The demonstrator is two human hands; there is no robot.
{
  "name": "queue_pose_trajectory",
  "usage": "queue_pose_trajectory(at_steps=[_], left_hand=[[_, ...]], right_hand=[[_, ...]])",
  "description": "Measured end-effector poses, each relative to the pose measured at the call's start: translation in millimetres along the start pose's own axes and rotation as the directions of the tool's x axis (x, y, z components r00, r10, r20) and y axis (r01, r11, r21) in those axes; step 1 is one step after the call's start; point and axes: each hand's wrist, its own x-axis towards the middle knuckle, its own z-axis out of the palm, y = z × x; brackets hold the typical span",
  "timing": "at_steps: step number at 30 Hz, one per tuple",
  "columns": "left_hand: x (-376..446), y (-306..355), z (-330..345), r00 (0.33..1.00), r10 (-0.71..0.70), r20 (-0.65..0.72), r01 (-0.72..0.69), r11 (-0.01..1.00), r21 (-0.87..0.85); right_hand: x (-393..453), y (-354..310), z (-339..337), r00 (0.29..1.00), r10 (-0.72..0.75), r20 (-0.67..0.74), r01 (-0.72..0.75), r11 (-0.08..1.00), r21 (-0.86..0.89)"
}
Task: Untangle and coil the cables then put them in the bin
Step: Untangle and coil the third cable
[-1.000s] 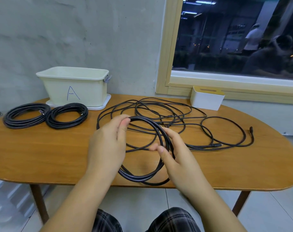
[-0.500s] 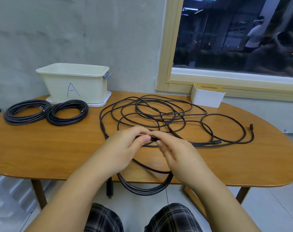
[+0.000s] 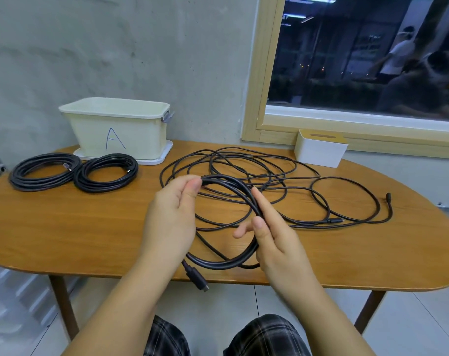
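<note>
A black cable point(image 3: 244, 163) lies in loose tangled loops across the middle of the wooden table point(image 3: 64, 227). Part of it forms a small coil point(image 3: 228, 262) held above the table's front edge. My left hand point(image 3: 172, 217) pinches the top of that coil between thumb and fingers. My right hand point(image 3: 272, 232) grips the coil's right side, thumb over the strands. One plug end point(image 3: 196, 277) hangs below the coil past the table edge. The cream bin marked "A" point(image 3: 115, 129) stands at the back left on a white lid.
Two finished black coils point(image 3: 45, 172) point(image 3: 105, 172) lie left, in front of the bin. A white box with a yellow top point(image 3: 319, 150) sits at the back right under the window. The cable's other plug end point(image 3: 388, 196) lies at the far right.
Both hands came together at the top of the loop, then spread apart again. The coil is back up between them, and the plug end now hangs below the front edge.
</note>
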Motion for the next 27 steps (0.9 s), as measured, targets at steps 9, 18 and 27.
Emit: queue_pose_trajectory(at_steps=[9,18,27], left_hand=[[-5,-14,-3,0.964,-0.101,0.248,0.134,0.983,-0.123],[-6,4,-16,0.777,0.167,0.607,-0.255,0.965,0.06],[-16,-2,-21,0.986,-0.013,0.164,0.032,0.993,-0.115]], right_hand=[[8,2,-10,0.998,0.046,-0.05,-0.046,0.999,0.005],[11,-22,-13,0.967,-0.062,0.248,0.166,0.89,-0.424],[-6,-8,-26,0.995,-0.037,0.092,0.048,0.992,-0.116]])
